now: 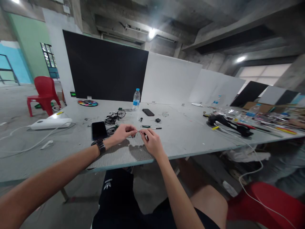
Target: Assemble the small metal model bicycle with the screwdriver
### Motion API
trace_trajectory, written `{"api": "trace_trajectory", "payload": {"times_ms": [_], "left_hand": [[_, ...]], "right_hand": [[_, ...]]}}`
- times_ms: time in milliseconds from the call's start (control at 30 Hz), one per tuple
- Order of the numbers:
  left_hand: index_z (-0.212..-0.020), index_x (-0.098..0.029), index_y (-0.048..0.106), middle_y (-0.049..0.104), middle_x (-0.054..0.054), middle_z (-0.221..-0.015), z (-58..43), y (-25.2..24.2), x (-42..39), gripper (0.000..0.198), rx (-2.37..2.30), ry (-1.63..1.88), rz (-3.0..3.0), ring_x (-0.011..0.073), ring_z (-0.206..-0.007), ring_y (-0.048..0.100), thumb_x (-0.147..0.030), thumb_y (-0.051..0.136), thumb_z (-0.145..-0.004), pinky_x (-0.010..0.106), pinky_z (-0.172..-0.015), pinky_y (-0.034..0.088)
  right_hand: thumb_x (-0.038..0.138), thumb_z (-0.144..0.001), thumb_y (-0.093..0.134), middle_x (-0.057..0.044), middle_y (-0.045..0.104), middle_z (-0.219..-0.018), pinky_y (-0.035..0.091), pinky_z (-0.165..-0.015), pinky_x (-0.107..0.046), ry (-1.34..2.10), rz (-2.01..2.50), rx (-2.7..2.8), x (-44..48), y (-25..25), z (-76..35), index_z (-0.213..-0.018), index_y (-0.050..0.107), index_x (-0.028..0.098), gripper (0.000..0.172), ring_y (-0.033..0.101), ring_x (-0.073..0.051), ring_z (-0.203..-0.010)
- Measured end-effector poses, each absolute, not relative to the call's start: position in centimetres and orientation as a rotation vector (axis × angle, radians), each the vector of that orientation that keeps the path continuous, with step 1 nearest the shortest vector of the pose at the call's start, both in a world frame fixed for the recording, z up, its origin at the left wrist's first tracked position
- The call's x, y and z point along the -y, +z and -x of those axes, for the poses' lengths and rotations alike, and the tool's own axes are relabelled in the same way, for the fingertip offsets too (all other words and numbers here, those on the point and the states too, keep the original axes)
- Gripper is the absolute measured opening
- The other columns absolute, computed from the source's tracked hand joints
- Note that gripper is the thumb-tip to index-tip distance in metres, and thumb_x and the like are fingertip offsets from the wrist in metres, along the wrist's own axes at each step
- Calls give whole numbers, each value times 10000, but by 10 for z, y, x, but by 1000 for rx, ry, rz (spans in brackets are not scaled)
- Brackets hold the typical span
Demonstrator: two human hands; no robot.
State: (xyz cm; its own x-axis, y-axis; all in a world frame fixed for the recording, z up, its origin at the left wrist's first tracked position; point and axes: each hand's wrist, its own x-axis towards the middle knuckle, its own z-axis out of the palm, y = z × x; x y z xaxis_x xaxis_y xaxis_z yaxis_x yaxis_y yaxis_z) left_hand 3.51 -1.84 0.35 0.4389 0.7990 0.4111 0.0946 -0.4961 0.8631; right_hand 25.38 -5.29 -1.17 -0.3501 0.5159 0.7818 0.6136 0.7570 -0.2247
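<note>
My left hand [122, 133] and my right hand [152, 140] meet fingertip to fingertip, just above the table. Both are closed in a pinch on something small, too tiny to name. Behind my left hand stands a black miniature bicycle [115, 117]; a second one [111, 130] is partly hidden by that hand. Just beyond my fingers lies a small green-handled tool [145, 126], with a thin dark rod [157, 128] to its right. Farther back are a small black block [157, 120] and a little dark piece [140, 120].
A phone [99, 130] lies left of my left hand, another phone [148, 112] farther back. A water bottle [136, 101] stands before the black panel [105, 66]. A white power strip [51, 123] with cables and an earbud [46, 144] lie left; a black strapped device [228, 125] right.
</note>
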Motion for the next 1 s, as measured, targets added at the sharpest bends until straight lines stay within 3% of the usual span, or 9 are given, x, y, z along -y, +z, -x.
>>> {"api": "trace_trajectory", "payload": {"times_ms": [300,700,1000], "left_hand": [[-933,-155,777,751,82,-831,-35,-1,17,398,-814,1195,-1949,188,-743,644,-551,779,-900,320,-710,510],[-979,-187,777,788,100,-959,-34,2,21,212,-833,1272,-2191,232,-892,711,-388,712,-985,354,-817,562],[-966,-180,763,781,104,-946,-35,0,21,286,-821,1287,-2141,235,-895,714,-466,752,-964,357,-808,566]], "right_hand": [[302,-1123,487,-105,745,-1048,574,-784,-323,-91,881,2029,52,-12,-253,-1123,729,227,254,705,-209,-845],[343,-1131,473,-119,747,-1053,564,-757,-326,-63,878,2015,52,-12,-253,-1123,719,215,277,695,-210,-810],[328,-1120,492,-115,755,-1069,584,-841,-344,-56,898,2002,50,-13,-252,-1123,726,224,256,717,-226,-894]]}}
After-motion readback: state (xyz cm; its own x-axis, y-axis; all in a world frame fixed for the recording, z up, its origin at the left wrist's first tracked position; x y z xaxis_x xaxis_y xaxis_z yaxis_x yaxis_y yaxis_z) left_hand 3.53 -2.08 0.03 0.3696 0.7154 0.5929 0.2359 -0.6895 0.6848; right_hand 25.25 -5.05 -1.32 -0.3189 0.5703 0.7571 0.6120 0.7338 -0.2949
